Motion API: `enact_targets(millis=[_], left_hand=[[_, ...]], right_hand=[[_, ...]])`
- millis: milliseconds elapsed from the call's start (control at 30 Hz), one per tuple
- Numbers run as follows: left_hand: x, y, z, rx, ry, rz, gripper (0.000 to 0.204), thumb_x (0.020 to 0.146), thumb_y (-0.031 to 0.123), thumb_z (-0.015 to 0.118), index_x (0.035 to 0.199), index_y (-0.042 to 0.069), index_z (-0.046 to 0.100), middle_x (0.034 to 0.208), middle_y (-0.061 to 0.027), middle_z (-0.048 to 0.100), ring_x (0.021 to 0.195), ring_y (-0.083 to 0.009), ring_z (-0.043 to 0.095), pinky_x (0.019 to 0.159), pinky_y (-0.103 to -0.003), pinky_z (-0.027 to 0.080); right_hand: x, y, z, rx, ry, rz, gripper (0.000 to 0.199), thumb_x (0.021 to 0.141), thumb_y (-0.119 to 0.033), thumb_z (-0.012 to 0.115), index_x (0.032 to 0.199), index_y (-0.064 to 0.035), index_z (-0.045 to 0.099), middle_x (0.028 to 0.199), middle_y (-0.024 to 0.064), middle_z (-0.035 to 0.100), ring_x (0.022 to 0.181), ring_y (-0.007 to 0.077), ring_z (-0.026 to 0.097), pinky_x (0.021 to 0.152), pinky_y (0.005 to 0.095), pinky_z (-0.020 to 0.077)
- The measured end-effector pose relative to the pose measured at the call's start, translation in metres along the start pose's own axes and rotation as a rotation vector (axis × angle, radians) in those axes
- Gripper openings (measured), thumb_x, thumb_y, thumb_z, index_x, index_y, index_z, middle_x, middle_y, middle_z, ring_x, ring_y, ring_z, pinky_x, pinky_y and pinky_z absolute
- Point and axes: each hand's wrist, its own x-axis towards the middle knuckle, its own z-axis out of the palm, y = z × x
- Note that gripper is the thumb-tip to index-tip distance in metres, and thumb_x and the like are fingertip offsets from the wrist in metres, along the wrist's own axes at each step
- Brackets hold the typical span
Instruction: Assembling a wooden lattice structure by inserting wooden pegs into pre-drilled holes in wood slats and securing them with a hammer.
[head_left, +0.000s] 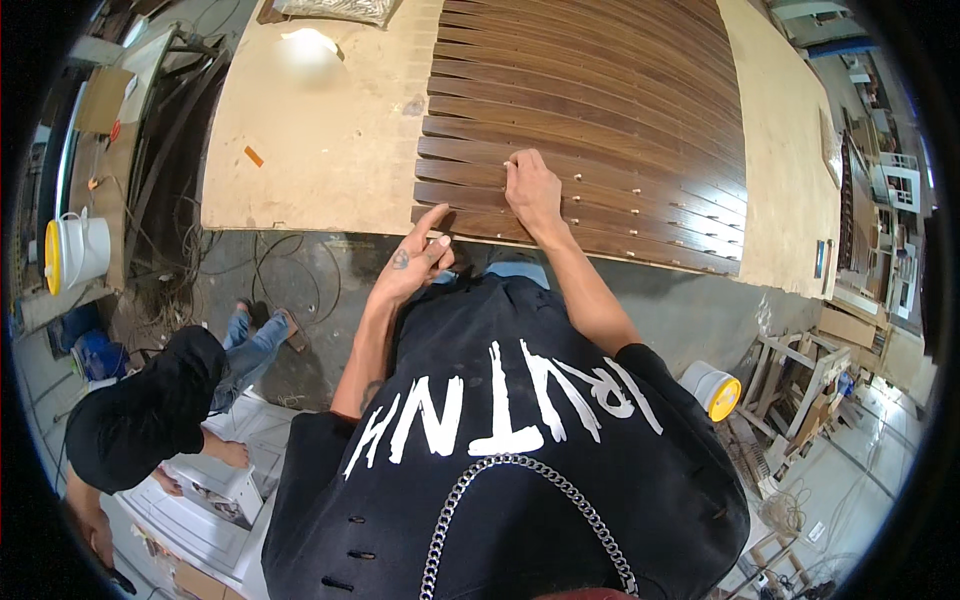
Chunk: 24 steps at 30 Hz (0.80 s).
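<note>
Dark brown wooden slats (pixel 600 110) lie side by side across the workbench, with a row of holes along them. Short pale wooden dowels (pixel 636 190) stand up from several of the nearer slats, to the right of my hands. My right hand (pixel 535 195) is over the slats, its fingertips pinched on a small pale dowel at the wood's surface. At the near left ends of the slats is my left hand (pixel 415 258), palm partly up. Its index finger and thumb stick out while the other fingers curl in; whatever lies inside them is hidden.
The slats rest on a pale plywood bench top (pixel 320 190). A clear plastic bag of dowels (pixel 345 8) lies at its far left, an orange strip (pixel 254 156) nearer. White buckets with yellow lids (pixel 75 252) stand on both sides. Another person (pixel 150 410) bends over white panels at lower left.
</note>
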Motion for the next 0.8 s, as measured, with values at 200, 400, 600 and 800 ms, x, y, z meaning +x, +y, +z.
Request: enact_targets(millis=[200,400,600,800], left_hand=[[0.010,0.001,0.007,0.113,0.036,0.102,0.062,0.100,0.020,0.051,0.151,0.004,0.021,0.067,0.0022,0.042,0.058,-0.0073,0.035,0.052,-0.023,0.031],[0.016,0.004,0.015,0.202,0.155,0.255,0.074,0.096,0.024,0.059,0.153,0.005,0.016,0.065,0.0042,0.040,0.058,-0.0063,0.035,0.051,-0.024,0.031],[0.030,-0.013,0.014,0.787,0.306,0.434,0.084,0.089,0.011,0.057,0.151,0.001,0.001,0.064,-0.0237,0.058,0.058,-0.0359,0.059,0.058,-0.044,0.045],[0.032,-0.029,0.016,0.852,0.292,0.381,0.099,0.078,0.000,0.059,0.150,-0.002,-0.008,0.071,-0.0257,0.060,0.065,-0.0416,0.061,0.058,-0.045,0.046]], right_hand=[[0.018,0.001,-0.007,-0.165,-0.215,-0.087,0.009,0.089,-0.014,0.054,0.091,-0.0058,0.057,0.092,0.0142,0.060,0.077,0.0385,0.063,0.065,0.0493,0.0518],[0.016,-0.014,-0.024,-0.146,-0.206,-0.108,0.018,0.088,-0.017,0.059,0.100,-0.0044,0.064,0.092,0.0150,0.062,0.082,0.0369,0.064,0.073,0.0463,0.0519],[-0.024,-0.070,-0.056,0.621,-0.650,0.127,0.026,0.082,-0.022,0.073,0.098,-0.0020,0.073,0.095,0.0117,0.068,0.084,0.0218,0.063,0.078,0.0336,0.0491],[-0.043,-0.071,-0.039,0.498,-0.561,0.058,0.021,0.075,-0.018,0.072,0.091,-0.0032,0.074,0.089,0.0159,0.067,0.083,0.0299,0.065,0.077,0.0373,0.0509]])
